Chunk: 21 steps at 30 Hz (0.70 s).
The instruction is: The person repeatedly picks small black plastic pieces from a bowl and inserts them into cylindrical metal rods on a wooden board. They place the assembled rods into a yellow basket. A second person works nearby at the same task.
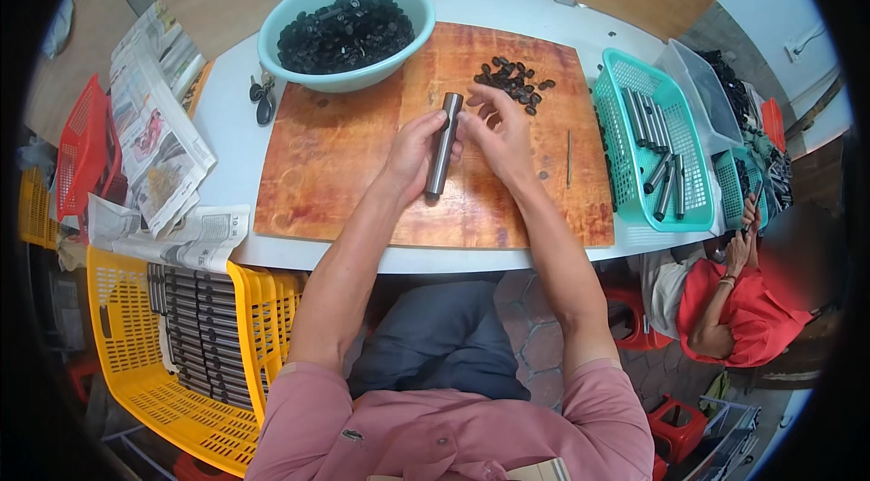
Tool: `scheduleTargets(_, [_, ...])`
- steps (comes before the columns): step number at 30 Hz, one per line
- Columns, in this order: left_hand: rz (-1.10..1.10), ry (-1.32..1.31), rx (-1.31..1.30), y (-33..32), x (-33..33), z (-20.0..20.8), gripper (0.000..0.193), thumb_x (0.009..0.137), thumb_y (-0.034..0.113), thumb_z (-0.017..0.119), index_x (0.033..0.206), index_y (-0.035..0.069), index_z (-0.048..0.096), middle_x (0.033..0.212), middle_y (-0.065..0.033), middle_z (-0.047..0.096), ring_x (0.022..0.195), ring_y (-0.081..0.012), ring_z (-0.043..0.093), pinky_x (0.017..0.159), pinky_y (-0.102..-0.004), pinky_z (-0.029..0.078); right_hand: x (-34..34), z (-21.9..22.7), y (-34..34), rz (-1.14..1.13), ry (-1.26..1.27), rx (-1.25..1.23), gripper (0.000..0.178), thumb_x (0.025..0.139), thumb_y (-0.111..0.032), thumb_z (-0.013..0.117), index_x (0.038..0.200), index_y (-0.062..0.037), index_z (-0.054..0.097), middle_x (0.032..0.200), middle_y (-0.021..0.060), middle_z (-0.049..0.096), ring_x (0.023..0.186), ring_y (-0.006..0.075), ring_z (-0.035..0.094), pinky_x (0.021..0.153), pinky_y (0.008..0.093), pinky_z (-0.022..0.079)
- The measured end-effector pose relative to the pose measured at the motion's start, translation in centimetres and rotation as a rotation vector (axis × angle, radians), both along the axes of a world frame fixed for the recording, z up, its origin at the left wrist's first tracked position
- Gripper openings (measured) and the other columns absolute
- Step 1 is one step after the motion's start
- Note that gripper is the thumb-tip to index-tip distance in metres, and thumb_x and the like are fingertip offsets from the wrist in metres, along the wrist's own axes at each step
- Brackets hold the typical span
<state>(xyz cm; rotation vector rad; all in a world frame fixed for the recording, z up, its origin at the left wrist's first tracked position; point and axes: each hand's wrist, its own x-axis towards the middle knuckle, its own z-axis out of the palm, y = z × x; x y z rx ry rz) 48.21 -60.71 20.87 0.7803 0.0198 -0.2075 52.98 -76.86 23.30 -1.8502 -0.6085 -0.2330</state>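
Note:
A dark grey metal tube (443, 147) stands slanted over the wooden board, its lower end toward me. My left hand (416, 155) is closed around its left side, with the thumb along the upper part. My right hand (497, 132) is at the tube's upper right side, thumb against it and fingers curled. Whether a small part sits between those fingertips is hidden. Beyond my right hand lies a loose pile of small black oval pieces (513, 82). A thin metal rod (569, 159) rests on the board to the right.
The wooden board (344, 200) covers much of the white table. A pale blue basin (272, 55) of black pieces stands far left, keys (263, 100) beside it. Right is a green basket (698, 195) with tubes; lower left, a yellow crate (136, 390) of stacked tubes. A co-worker in red (743, 318) sits at right.

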Motion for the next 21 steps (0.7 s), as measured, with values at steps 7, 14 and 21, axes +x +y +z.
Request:
scheduleTargets(7, [-0.078, -0.004, 0.006, 0.0, 0.2, -0.4, 0.027, 0.109, 0.026, 0.046, 0.116, 0.003, 0.058, 0.091, -0.0059, 0.062, 0.074, -0.0138, 0.061, 0.065, -0.0254, 0.053, 1.1, -0.5, 0.5, 0.253, 0.582, 0.315, 0.045, 0.100, -0.012, 0.064, 0.138, 0.0076, 0.051, 0.104, 0.0099, 0.069, 0.079, 0.0105, 0.064, 0.079, 0.0270, 0.054])
scheduleTargets(14, [-0.087, -0.035, 0.085, -0.3, -0.1, 0.0, 0.025, 0.108, 0.025, 0.050, 0.115, 0.002, 0.058, 0.090, -0.0069, 0.064, 0.074, -0.0148, 0.063, 0.067, -0.0260, 0.056, 1.0, -0.6, -0.1, 0.258, 0.617, 0.433, 0.046, 0.098, -0.011, 0.066, 0.138, 0.0059, 0.052, 0.108, 0.0101, 0.071, 0.095, 0.0138, 0.066, 0.085, 0.0287, 0.054])
scheduleTargets(21, [-0.071, -0.070, 0.255, -0.9, -0.3, 0.6, 0.030, 0.109, 0.031, 0.049, 0.112, 0.003, 0.060, 0.086, -0.0064, 0.065, 0.066, -0.0132, 0.063, 0.059, -0.0248, 0.054, 1.0, -0.7, -1.0, 0.302, 0.515, 0.513, 0.049, 0.096, -0.015, 0.071, 0.137, 0.0041, 0.053, 0.113, 0.0121, 0.072, 0.104, 0.0159, 0.067, 0.095, 0.0308, 0.053])
